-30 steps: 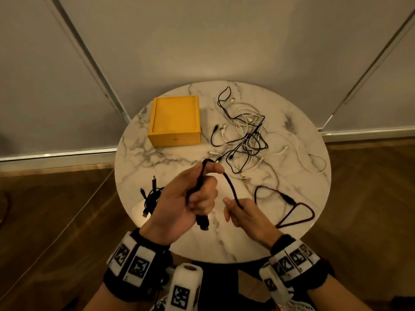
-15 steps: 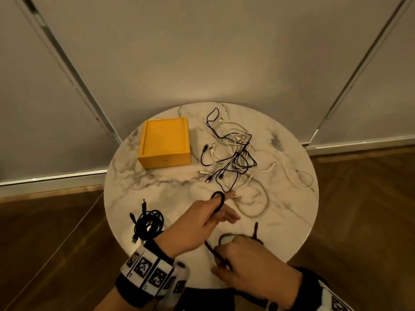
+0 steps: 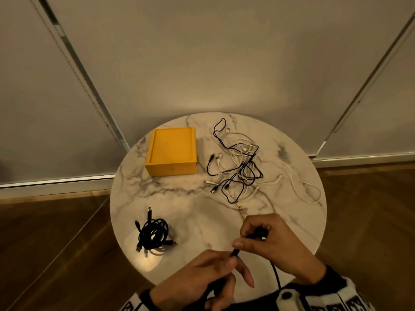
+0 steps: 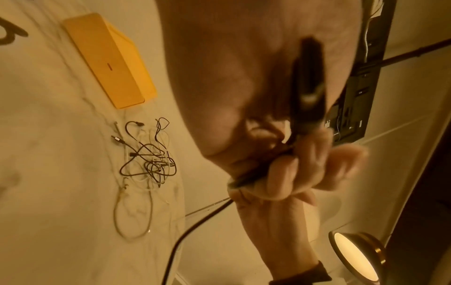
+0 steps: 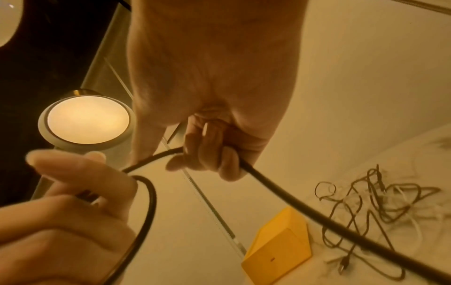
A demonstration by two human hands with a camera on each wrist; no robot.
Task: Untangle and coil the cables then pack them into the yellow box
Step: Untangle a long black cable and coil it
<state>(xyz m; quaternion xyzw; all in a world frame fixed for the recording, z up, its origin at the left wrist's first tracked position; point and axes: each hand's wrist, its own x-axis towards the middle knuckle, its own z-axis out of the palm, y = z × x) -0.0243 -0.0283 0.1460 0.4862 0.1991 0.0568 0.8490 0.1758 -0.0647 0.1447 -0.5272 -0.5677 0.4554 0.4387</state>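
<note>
- Black cable [image 3: 275, 273] runs between both hands at the near edge of the marble table [image 3: 190, 205] in the head view. The left hand [image 3: 202, 279] is curled round its gathered turns and the right hand [image 3: 272, 240] pinches it near the plug. The yellow box [image 3: 171, 151] sits closed at the far left, 1 coil [image 3: 153, 233] lies done, and the tangle [image 3: 241, 169] waits beside the box.
- Left wrist view: fingers [image 4: 288, 173] are clenched on the cable, blurred.
- Right wrist view: fingers [image 5: 212, 152] are wrapped round the cable [image 5: 305, 204].
- Risk: the stiff cable may spring open if either grip slackens, and its loose length could snag the tangle and drag it.
</note>
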